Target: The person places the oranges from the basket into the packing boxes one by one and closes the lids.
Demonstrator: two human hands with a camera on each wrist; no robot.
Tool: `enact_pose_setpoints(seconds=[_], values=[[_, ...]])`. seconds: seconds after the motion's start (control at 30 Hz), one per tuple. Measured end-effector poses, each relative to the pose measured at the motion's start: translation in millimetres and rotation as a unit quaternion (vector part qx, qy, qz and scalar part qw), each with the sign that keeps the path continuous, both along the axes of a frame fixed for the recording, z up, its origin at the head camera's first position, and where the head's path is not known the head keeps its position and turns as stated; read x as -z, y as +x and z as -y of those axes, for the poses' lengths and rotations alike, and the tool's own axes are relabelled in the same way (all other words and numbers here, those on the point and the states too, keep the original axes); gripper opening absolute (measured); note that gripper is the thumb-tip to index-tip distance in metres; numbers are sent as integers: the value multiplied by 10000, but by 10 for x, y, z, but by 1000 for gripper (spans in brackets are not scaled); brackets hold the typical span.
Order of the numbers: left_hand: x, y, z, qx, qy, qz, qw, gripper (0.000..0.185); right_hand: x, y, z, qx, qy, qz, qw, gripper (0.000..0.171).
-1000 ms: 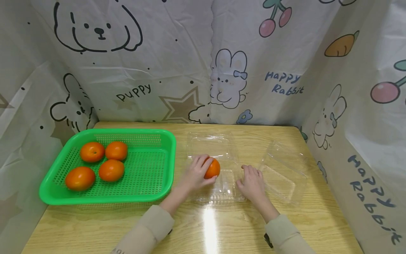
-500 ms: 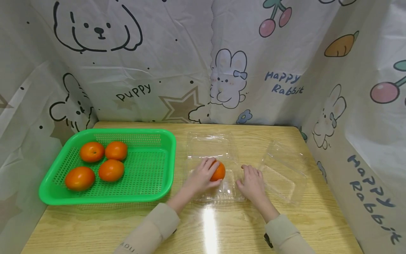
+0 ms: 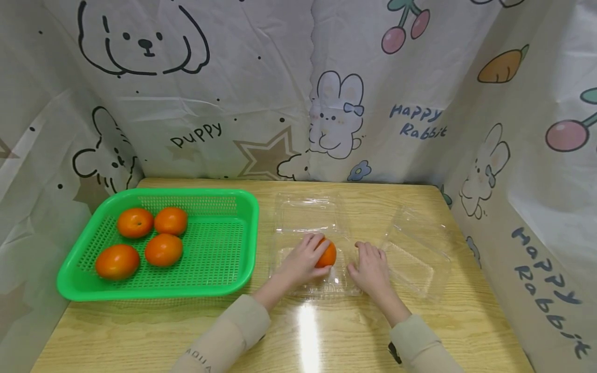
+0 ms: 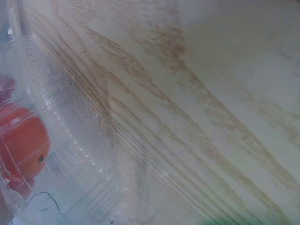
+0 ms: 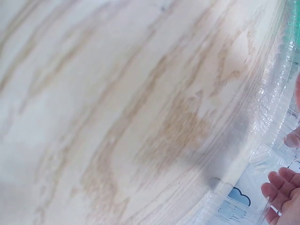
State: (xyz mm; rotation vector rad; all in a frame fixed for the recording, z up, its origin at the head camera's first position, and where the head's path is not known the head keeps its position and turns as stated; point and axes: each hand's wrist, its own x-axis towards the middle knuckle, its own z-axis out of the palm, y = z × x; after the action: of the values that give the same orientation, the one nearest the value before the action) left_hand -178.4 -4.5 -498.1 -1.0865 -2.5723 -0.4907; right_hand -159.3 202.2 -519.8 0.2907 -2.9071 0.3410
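In the head view my left hand (image 3: 303,261) grips an orange (image 3: 327,254) from its left side, inside the base of an opened clear plastic clamshell box (image 3: 310,291). The left wrist view catches that orange (image 4: 26,145) through the clear plastic, with fingertips around it. My right hand (image 3: 371,267) rests beside the box's right edge, fingers loosely bent, with nothing visible in its grasp. In the right wrist view, the right hand's fingers (image 5: 283,190) are close to the plastic wall; exact contact is hard to tell.
A green basket (image 3: 228,296) on the left holds several oranges (image 3: 164,250). On the right lies another clear plastic box (image 3: 415,259), opened and tilted at an angle. Patterned cloth (image 3: 261,103) stands around the back and sides of the wooden table (image 3: 354,342).
My left hand has moved to the right with the orange, across the box's base toward its right side. The right hand has stayed in place.
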Motion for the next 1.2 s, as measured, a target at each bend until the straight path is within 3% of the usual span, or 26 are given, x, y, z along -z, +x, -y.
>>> enact_pose_setpoints(seconds=[0.3,0.63,0.83,1.0,1.2], values=[[10,-33,-58,138,-167,-36,9998,53,-5,-1,6,9,-32,71,10000,48],[13,-88,-106,332,-383,275,9983,56,2,-6,8,64,45,168,9998,50],[18,-140,-146,561,-544,241,9967,55,-17,-10,1,69,39,155,9998,48],[15,-150,-168,545,-774,214,9953,54,-24,-8,5,50,18,153,9999,48],[35,-165,-172,625,-707,229,9953,53,-13,-9,4,42,7,152,9999,48]])
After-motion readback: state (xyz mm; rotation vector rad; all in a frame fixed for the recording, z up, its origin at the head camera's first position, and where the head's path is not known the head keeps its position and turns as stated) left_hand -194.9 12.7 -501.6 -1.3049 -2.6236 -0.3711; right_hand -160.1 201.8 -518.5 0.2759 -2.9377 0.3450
